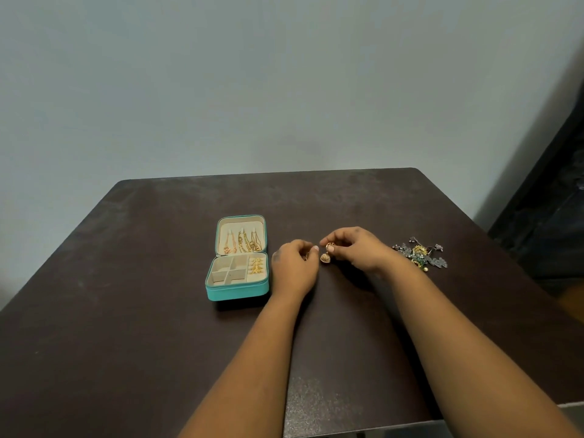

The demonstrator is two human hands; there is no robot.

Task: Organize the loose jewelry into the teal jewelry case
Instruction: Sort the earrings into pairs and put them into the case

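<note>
Left hand [295, 263] hides something gold, unclear – blurred

Single head-worn view, looking forward and down, table [126, 311] near, wall behind

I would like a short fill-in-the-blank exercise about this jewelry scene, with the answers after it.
1. The teal jewelry case lies ____ on the table.
2. The right hand pinches a gold ____.
3. The pile of loose jewelry lies to the ____ of both hands.
4. Chains hang inside the case's ____.

Answers: open; earring; right; lid
</note>
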